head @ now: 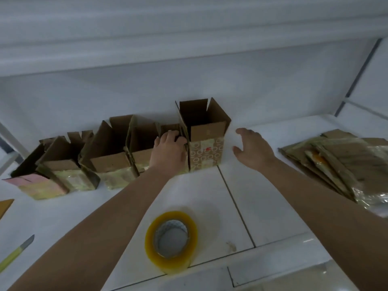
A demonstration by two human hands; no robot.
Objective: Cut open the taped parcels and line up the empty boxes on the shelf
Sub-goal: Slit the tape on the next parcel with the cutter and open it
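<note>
The knife [15, 254] (handle end) and flattened cardboard [340, 164] run off-frame.

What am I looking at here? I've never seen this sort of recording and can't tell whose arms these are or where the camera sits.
There is no machine: a person wears one wide-angle camera on the head, looking forward and down, so the two bare arms are that person's own. On the white shelf stands a row of opened cardboard boxes. The left hand grips the side flap of the rightmost box, the tallest one, printed with circles. The right hand is open just beside that box, holding nothing. To the right lies a pile of flattened cardboard with plastic wrap. In front lies a roll of yellowish tape, and at the lower left edge a knife with a light green handle.
</note>
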